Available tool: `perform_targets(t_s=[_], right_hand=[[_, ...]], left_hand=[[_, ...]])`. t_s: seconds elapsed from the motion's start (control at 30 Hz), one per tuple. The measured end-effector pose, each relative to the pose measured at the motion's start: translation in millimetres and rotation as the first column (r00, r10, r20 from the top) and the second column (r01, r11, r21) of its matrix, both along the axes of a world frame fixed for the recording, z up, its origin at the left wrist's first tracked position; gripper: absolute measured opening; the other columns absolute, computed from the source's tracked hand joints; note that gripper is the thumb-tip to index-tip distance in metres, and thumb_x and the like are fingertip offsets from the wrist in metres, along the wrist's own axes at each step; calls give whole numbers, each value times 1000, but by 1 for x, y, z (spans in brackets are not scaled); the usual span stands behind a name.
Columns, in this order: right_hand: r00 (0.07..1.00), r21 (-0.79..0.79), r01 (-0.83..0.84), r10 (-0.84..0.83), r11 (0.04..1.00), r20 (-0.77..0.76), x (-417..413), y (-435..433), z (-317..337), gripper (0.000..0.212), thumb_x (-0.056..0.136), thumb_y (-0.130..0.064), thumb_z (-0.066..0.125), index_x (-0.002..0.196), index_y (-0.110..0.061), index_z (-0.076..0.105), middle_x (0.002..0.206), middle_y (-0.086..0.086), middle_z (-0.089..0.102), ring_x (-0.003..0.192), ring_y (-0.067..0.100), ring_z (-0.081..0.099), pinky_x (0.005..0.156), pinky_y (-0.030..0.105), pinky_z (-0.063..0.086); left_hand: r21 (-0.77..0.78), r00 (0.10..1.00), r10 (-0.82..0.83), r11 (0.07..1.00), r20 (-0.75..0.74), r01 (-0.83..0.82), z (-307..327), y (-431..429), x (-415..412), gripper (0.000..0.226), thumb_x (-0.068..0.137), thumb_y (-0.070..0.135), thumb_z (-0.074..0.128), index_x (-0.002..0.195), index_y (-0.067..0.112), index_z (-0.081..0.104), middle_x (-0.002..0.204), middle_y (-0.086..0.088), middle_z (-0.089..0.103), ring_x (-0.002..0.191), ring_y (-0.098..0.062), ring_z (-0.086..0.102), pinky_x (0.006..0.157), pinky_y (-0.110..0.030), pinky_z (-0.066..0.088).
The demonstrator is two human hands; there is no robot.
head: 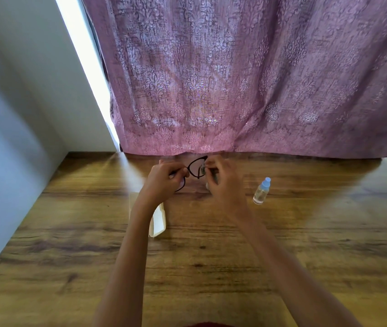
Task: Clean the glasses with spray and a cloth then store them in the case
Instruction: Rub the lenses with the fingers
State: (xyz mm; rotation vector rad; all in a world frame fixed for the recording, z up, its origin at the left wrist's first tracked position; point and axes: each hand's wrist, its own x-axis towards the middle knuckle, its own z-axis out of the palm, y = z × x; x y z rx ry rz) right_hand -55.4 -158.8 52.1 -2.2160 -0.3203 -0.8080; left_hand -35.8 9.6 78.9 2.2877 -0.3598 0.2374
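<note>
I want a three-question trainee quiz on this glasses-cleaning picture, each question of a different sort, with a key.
1. True or false: the spray bottle stands on the table, touched by neither hand.
2. Multiple choice: what does the right hand pinch against the glasses? A cloth; B sponge; C tissue.
3. Fill in: the white case lies under the left ____.
Key: 1 true; 2 A; 3 forearm.

Both your left hand (164, 179) and right hand (223, 182) run into bare forearms (126, 256) back from the grip; dark red clothing (207, 324) shows between them.
</note>
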Motion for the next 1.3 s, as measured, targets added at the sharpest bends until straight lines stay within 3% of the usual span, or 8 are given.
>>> perform_targets(t_s=[0.3,0.57,0.77,0.9,1.13,1.3], right_hand=[[997,-52,-69,71,996,38,-4,17,7,14,85,-2,67,98,-7,62,85,3,60,79,18,58,69,35,52],[1000,13,-17,17,1000,-2,1,1,7,16,84,2,65,98,-3,62,90,6,63,84,22,62,74,41,53],[996,-33,-88,87,996,-35,-13,9,-3,14,87,-2,63,101,-4,64,94,8,63,88,23,60,78,42,51],[996,-51,-84,85,995,20,-10,16,5,15,85,-1,67,99,-5,64,87,5,63,81,20,60,71,36,53],[1000,10,-8,8,1000,16,3,3,9,13,84,1,66,97,-3,63,87,6,63,81,22,62,72,39,53],[1000,-32,-26,26,999,7,-5,4,-1,12,84,-1,67,95,-5,63,88,5,65,83,19,60,74,34,51]], left_hand=[[35,999,-39,999,-27,40,-1,-2,1,17,92,10,57,88,7,73,84,-6,73,83,-25,63,104,-50,37],[3,1000,-17,1000,15,16,-1,3,1,18,91,11,59,79,10,73,76,-2,72,74,-13,55,100,-42,37],[8,999,-40,999,-15,40,-4,2,2,18,90,12,59,80,12,73,67,10,64,68,8,53,88,-32,38],[48,998,-58,997,-23,59,-5,-1,2,16,89,12,60,82,9,73,76,-4,70,74,-18,61,70,-28,40],[36,999,-36,999,-6,37,-4,4,2,17,90,14,60,80,12,73,75,1,70,76,-7,52,73,-24,36],[42,999,-35,999,-23,36,-3,1,3,18,91,14,59,83,11,74,82,-2,73,85,-14,57,83,-27,38]])
